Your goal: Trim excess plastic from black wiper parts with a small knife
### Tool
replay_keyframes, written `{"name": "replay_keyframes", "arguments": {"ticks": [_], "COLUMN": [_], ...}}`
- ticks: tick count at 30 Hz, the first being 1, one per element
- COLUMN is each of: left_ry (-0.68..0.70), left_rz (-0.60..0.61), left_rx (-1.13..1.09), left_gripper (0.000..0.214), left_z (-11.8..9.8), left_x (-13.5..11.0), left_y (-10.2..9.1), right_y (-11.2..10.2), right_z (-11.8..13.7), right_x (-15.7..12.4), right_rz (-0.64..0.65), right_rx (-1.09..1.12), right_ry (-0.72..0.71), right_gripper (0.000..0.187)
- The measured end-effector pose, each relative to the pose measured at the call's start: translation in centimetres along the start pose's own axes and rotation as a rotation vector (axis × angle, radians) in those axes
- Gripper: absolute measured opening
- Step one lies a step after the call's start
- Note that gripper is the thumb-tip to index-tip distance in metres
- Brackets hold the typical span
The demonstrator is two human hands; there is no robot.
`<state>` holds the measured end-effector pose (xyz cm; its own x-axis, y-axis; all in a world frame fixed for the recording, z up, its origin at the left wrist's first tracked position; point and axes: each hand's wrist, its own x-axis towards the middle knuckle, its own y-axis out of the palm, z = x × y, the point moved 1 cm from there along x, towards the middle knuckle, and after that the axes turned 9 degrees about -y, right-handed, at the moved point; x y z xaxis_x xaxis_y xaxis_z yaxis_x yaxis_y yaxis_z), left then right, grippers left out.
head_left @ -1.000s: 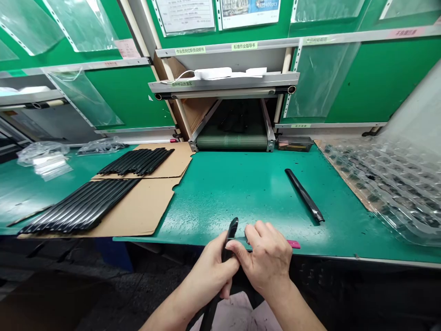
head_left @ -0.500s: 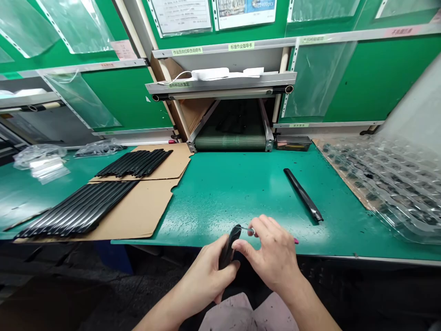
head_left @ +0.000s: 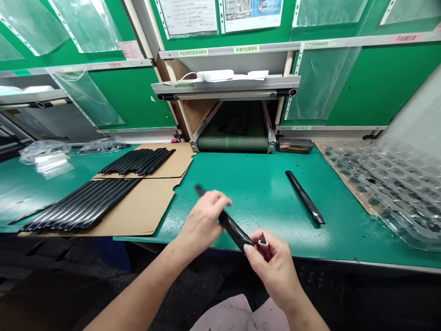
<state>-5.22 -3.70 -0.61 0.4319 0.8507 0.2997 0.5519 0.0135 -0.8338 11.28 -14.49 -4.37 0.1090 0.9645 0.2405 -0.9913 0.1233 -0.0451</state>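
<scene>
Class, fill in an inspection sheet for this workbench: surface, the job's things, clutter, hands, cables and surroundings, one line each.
Surface: green bench mat, two cardboard sheets at left.
Job's things: black strip held in both hands; small red-handled tool in the right hand.
Clutter: loose black strip; rows of black strips on the cardboard; clear blister trays; plastic bags.
Hands: left hand closed on the strip; right hand at its near end.
Cables: white cable on the shelf.
Surroundings: green panels, posted sheets, conveyor opening.

Left hand [head_left: 203, 220] hides the black strip's [head_left: 234, 230] middle; posters' [head_left: 220, 14] tops cropped.
</scene>
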Motion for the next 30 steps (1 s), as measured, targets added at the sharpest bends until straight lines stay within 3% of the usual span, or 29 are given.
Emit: {"name": "replay_keyframes", "arguments": {"ticks": [2, 3, 4, 6, 8, 11, 17, 24, 30], "left_ry": [-0.175, -0.302, -0.444, -0.719, -0.894, -0.89, -0.796, -0.818, -0.808], "left_rz": [-0.31, -0.379, -0.376, -0.212, -0.072, -0.066, -0.046, -0.042, -0.047], "left_rx": [-0.226, -0.428, -0.672, -1.176, -1.5, -1.667, -1.668, -1.652, -1.658], "left_gripper": [0.032, 0.034, 0.034, 0.031, 0.028, 0.029, 0.032, 0.033, 0.033], "left_z": [0.9, 1.2, 1.2, 0.5, -0.7, -1.5, -0.6, -0.3, -0.1], "left_x": [0.6, 0.5, 0.2, -0.6, -1.3, -1.4, -1.0, -1.3, -1.1], "left_y": [1.3, 2.3, 3.4, 5.5, 6.8, 6.8, 5.2, 5.3, 5.1], "right_y": [0.9, 1.4, 1.9, 2.8, 3.5, 3.5, 1.8, 1.1, 1.5], "right_z": [-0.3, -0.5, -0.8, -1.3, -1.8, -2.3, -2.9, -2.5, -2.4], "right_x": [-0.6, -0.9, -1.2, -1.8, -2.4, -3.1, -2.4, -2.1, -2.9], "right_rz": [-0.113, -0.16, -0.189, -0.189, -0.107, 0.052, 0.153, 0.232, 0.043], "right_rx": [-0.163, -0.239, -0.301, -0.39, -0.442, -0.48, -0.63, -0.576, -0.447], "right_ry": [-0.137, -0.207, -0.264, -0.349, -0.411, -0.413, -0.343, -0.366, -0.465], "right_gripper": [0.014, 0.012, 0.011, 0.01, 0.008, 0.005, 0.05, 0.024, 0.019]}}
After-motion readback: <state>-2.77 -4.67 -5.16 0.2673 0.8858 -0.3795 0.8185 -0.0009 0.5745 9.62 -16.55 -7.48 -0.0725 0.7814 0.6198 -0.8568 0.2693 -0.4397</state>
